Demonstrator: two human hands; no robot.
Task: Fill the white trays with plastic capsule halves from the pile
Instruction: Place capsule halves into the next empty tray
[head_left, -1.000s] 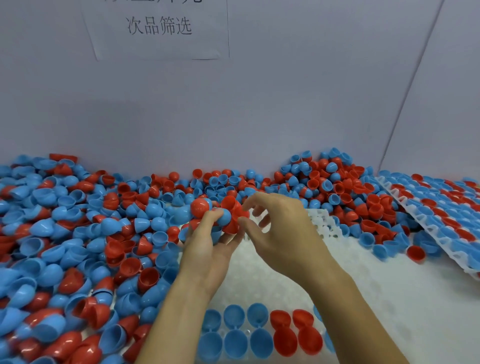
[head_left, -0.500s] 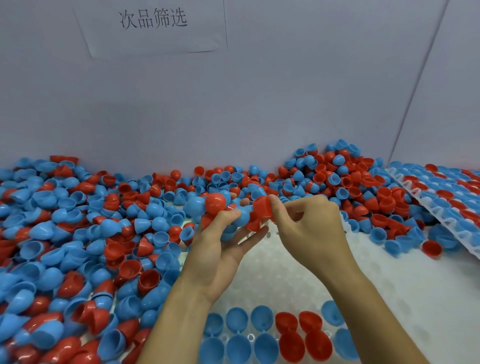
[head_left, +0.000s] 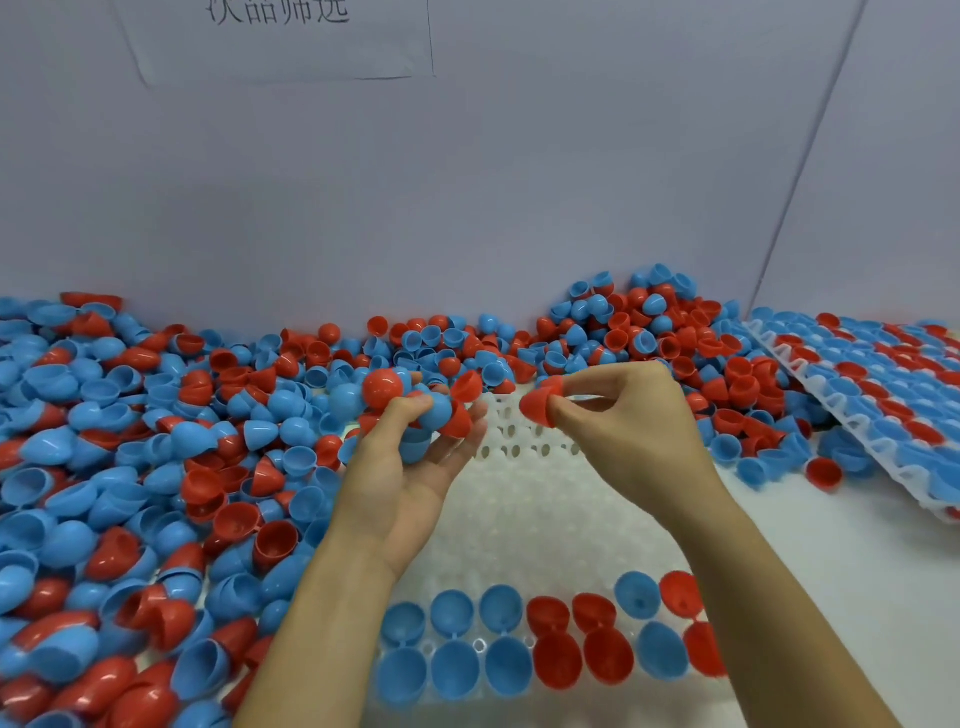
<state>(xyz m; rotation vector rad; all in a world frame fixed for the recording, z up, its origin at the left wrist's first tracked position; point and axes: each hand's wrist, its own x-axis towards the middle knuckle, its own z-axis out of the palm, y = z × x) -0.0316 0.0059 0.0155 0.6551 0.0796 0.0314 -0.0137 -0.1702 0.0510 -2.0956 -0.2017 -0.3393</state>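
A white tray (head_left: 540, 499) lies in front of me; its two nearest rows hold several blue and red capsule halves (head_left: 558, 660). My left hand (head_left: 405, 478), palm up, holds a bunch of red and blue capsule halves (head_left: 415, 408) above the tray's far left corner. To its right, my right hand (head_left: 628, 426) pinches a single red capsule half (head_left: 535, 408) between thumb and fingers, a short gap from the bunch. The pile of loose blue and red halves (head_left: 156, 457) covers the table to the left and along the back wall.
A second white tray (head_left: 878, 415), filled with blue and red halves, leans at the right against the pile. A grey wall stands close behind the pile, with a paper sign (head_left: 280, 36) taped at the top. Bare white table (head_left: 852, 571) shows at the right.
My right hand has pulled one red half out of the bunch and drawn it to the right, away from my left hand. My view has shifted slightly.
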